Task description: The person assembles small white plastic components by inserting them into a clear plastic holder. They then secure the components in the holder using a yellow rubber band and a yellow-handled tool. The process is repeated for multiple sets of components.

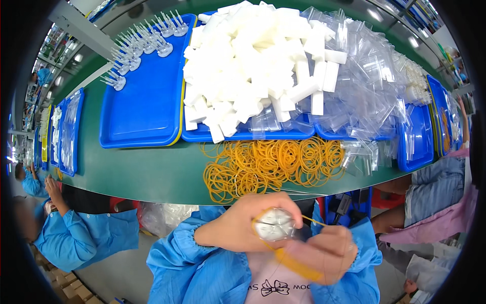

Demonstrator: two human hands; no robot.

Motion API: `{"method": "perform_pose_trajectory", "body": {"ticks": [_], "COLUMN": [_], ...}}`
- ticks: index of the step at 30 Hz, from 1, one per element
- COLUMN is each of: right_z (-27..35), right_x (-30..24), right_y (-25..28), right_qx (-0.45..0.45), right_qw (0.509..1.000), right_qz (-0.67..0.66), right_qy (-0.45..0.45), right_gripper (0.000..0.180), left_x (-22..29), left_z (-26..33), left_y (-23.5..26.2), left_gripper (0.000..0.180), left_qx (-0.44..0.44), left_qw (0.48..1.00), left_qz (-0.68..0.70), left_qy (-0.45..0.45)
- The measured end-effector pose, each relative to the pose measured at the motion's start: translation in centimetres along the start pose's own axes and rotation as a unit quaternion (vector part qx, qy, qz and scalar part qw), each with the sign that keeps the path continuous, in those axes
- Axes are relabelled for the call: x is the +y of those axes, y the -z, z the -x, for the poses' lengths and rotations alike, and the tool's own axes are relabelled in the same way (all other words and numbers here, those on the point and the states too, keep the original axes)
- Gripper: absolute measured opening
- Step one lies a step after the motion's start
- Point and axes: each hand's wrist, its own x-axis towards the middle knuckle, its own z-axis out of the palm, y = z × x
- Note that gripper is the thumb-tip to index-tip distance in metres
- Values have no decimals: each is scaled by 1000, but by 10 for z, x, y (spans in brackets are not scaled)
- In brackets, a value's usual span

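Close to the body, below the near edge of the green bench (152,175), both hands work on one small bundle. The left hand (238,223) is curled around a clear plastic packet (274,224) with something white inside, gripping it from the left and above. The right hand (324,253) is blurred; its fingers are closed narrowly on a yellow rubber band (288,256) that loops from the packet down and across toward that hand. Both forearms wear blue sleeves with gathered cuffs.

On the bench, along its near edge, lies a loose heap of yellow rubber bands (268,164). Behind it, a blue tray (243,134) carries a tall pile of white foam blocks (253,55). To the right of the blocks, a heap of clear plastic bags (364,76) spills over a further blue tray (417,147) and onto the bench. To the left sits a mostly bare blue tray (147,106) with small clear plastic parts (136,48) clustered at its far corner. More blue trays (68,131) line the bench's left end.

A person in a blue coat (81,235) sits at the left, and another person in denim shorts (430,195) at the right.
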Motion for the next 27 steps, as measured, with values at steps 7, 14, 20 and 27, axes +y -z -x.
{"method": "perform_pose_trajectory", "body": {"ticks": [7,14,20,27], "right_z": [4,19,21,11], "right_x": [26,22,28,17], "right_y": [19,9,-4,-7], "right_qx": [-233,55,32,-42], "right_qw": [910,486,444,811], "right_qz": [-318,-814,-795,-441], "right_qy": [-128,-314,-411,-383], "right_gripper": [24,26,48,41], "left_x": [-24,-28,1,-19], "left_z": [5,8,-5,-9], "left_y": [-8,-11,-11,-18], "left_gripper": [43,61,59,71], "left_qx": [135,93,185,239], "left_qw": [890,968,895,810], "left_qz": [436,199,-363,-509], "left_qy": [14,-124,-182,-170]}}
